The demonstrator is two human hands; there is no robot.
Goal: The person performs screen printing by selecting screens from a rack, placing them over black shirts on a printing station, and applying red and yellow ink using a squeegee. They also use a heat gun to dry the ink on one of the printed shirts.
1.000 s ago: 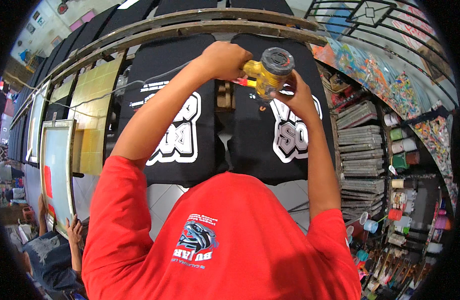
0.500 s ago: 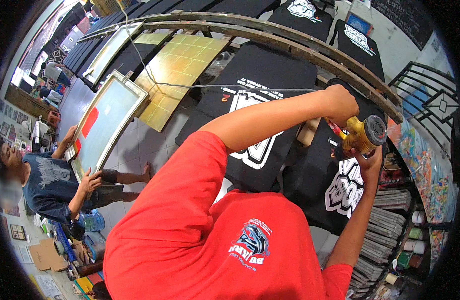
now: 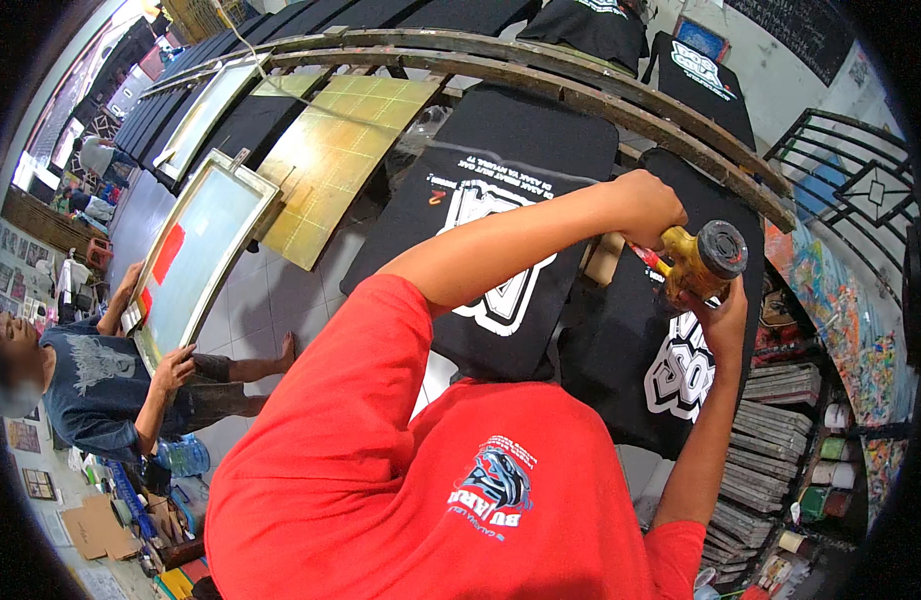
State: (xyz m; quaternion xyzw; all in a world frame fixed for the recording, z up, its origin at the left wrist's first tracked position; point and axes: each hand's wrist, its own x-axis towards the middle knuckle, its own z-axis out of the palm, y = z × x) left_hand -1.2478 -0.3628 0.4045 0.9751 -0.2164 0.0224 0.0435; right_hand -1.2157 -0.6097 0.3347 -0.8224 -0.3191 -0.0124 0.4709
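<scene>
Both my hands are on a yellow corded hand tool that looks like a heat gun, with a round black end cap turned up. My left hand is closed in a fist around its handle side, near a red and yellow part. From below, my right hand wraps its fingers around the body. Beneath the tool lies a black shirt with white lettering, stretched on a board. Left of it, another black shirt carries a similar white print, partly hidden by my left arm.
A long wooden rail runs behind the shirts. A grey cable crosses above them. At left, another person holds a printing screen beside a yellowish board. Stacked frames and jars stand at right, below a metal grille.
Both hands and the yellow tool have shifted slightly left and down in the picture. The view has moved a little, and the other person's screen sits slightly lower.
</scene>
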